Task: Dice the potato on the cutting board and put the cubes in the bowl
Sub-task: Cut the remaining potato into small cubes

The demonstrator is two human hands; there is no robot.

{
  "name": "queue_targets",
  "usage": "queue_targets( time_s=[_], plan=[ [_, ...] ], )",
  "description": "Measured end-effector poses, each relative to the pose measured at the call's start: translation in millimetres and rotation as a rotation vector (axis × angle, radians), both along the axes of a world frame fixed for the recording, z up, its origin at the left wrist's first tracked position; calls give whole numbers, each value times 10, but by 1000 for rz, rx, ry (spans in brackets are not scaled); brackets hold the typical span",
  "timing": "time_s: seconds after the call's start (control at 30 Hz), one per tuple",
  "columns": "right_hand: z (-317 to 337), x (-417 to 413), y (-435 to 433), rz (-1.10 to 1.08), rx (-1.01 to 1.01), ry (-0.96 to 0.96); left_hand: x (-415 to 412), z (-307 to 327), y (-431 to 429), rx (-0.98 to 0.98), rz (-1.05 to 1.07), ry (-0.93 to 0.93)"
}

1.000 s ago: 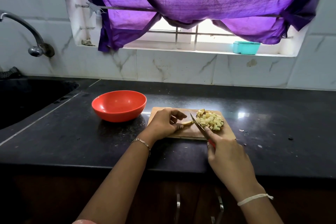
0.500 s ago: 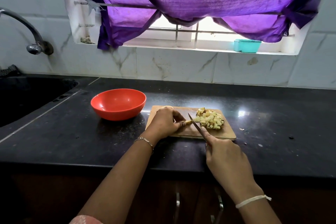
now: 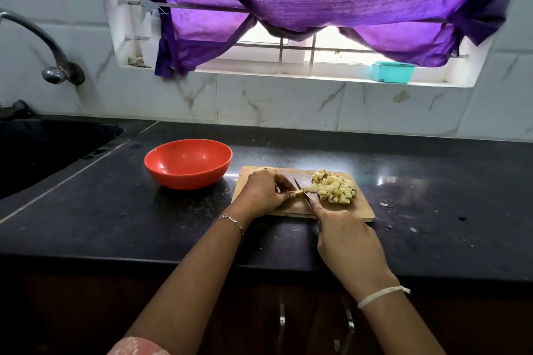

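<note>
Nothing can be read: no words, labels, brands or numbers show on the bowl (image 3: 187, 179), the cutting board (image 3: 360, 212) or the box (image 3: 393, 72)

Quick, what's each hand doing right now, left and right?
Left hand: closed, pinching the uncut potato piece on the cutting board.
Right hand: closed around the knife, blade on that piece.

Cubes (image 3: 336, 190) are heaped by the board's (image 3: 360, 212) far right corner, potato piece (image 3: 300, 194) laid mid-board, red bowl (image 3: 189, 163) stood empty off its left edge.
</note>
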State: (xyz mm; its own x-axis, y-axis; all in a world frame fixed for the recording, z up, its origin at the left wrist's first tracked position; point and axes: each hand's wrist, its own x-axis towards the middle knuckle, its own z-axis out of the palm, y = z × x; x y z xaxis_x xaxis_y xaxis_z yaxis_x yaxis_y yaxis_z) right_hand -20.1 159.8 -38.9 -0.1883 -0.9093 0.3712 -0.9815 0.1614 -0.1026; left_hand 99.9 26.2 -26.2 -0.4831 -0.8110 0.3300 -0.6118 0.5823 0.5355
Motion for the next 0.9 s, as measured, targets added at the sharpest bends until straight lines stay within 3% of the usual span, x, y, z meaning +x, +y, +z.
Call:
queue_targets(
  time_s=[0.3,0.73,0.9],
  plan=[
    [-15,-26,103,-5,-99,-150,-13,-25,30,20,67,60],
    [-24,159,41,-20,-5,85,-30,-35,9,-17,71,36],
    [13,144,-82,-1,-24,55,-19,-53,22,7,54,48]
  ],
)
